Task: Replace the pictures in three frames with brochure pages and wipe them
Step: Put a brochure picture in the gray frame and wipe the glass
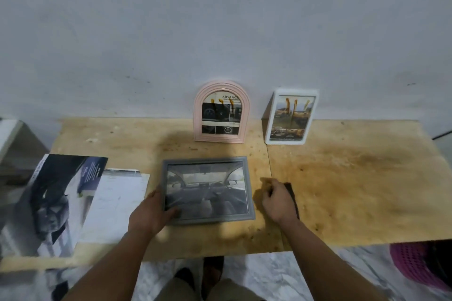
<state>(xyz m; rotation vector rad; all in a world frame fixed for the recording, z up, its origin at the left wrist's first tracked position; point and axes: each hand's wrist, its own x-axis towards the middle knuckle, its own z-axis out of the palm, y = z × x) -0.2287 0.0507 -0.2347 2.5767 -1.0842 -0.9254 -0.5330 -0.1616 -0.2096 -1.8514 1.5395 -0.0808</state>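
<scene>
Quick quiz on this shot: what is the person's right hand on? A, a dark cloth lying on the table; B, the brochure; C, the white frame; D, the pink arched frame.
A: the right hand curls over a dark cloth on the table, right of the grey frame that the left hand holds.

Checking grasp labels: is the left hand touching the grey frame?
Touching. The head view shows the left hand at the grey frame's lower left corner, thumb lying over its border and onto the glass.
</scene>
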